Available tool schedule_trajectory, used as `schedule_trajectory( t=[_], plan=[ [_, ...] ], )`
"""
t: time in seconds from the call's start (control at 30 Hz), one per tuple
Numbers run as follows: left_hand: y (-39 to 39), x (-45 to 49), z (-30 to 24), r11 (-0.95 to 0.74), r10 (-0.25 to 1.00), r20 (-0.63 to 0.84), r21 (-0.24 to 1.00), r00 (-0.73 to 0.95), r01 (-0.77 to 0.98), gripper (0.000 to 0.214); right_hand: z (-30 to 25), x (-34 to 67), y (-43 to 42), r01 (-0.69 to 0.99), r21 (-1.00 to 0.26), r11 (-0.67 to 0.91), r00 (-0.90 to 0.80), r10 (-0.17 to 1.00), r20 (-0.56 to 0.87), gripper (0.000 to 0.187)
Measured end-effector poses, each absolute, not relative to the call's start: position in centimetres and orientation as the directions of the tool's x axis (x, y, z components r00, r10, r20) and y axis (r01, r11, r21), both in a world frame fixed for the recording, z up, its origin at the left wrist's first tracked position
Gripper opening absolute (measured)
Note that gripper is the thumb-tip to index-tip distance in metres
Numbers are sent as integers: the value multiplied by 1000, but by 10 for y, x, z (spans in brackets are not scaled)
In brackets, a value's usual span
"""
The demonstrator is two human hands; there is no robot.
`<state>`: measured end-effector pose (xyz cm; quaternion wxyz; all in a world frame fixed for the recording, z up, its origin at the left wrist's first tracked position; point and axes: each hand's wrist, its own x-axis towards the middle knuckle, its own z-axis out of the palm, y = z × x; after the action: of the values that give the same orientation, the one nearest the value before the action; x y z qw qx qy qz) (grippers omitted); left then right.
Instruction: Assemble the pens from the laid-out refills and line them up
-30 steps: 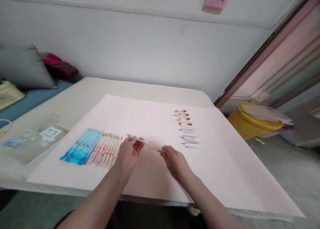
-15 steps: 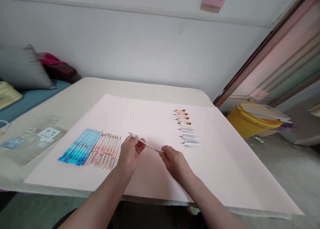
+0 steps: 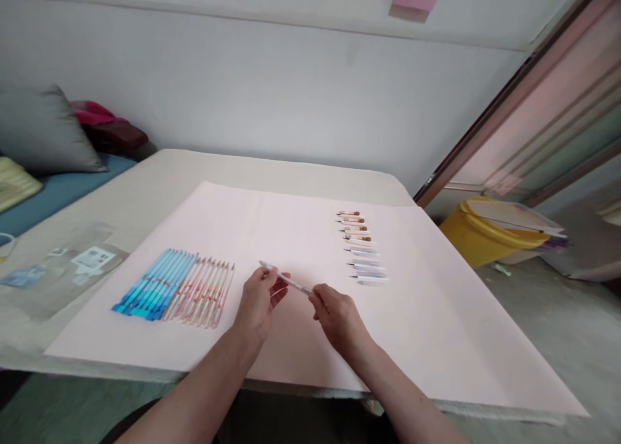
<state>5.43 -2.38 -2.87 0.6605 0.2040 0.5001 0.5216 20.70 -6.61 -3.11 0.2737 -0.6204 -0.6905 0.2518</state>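
A slim whitish pen [image 3: 297, 285] is held level above the pink sheet [image 3: 286, 224], one end in each hand. My left hand [image 3: 259, 295] pinches it near its left end, whose tip sticks out past the thumb. The fingers of my right hand [image 3: 337, 308] are closed round the other end and hide it. To the left lie a row of blue pens [image 3: 158, 285] and, beside them, a row of clear pens with reddish marks [image 3: 206, 292]. On the right several pens with brown ends [image 3: 356, 229] and several whitish pens [image 3: 369, 264] lie in a column.
The sheet covers most of a cream-covered table [image 3: 272, 169]. Clear plastic packaging [image 3: 53, 288] lies at its left. A grey cushion [image 3: 46, 130] sits beyond on the left, and a yellow bin [image 3: 475, 233] stands on the floor at right.
My left hand has shifted slightly right along the pen, closer to my right hand. My right hand's fingers have curled further round its end.
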Motion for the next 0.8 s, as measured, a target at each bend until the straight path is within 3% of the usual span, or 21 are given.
schedule_trajectory(
  t=[0.2,0.3,0.4,0.5,0.67,0.8],
  plan=[
    [-25,54,-26,323,926,-376,839,-36,-437,19,-30,199,-64,311,-932,-188,-19,979,-204,20],
    [-25,52,-27,302,941,-338,855,-12,-422,21,-32,198,-63,38,-937,-347,-84,934,-349,20],
    [-23,51,-29,312,944,-326,844,43,-436,20,-32,199,-63,-170,-859,-483,-191,871,-453,25],
    [-22,50,-28,339,933,-355,817,57,-467,20,-32,199,-64,-182,-857,-483,-200,871,-448,27],
    [-22,51,-26,358,924,-376,792,67,-494,22,-36,196,-62,30,-925,-378,-86,921,-379,22],
    [-19,50,-32,313,926,-374,843,-59,-437,26,-37,193,-62,88,-934,-347,-80,932,-354,22]
  ],
)
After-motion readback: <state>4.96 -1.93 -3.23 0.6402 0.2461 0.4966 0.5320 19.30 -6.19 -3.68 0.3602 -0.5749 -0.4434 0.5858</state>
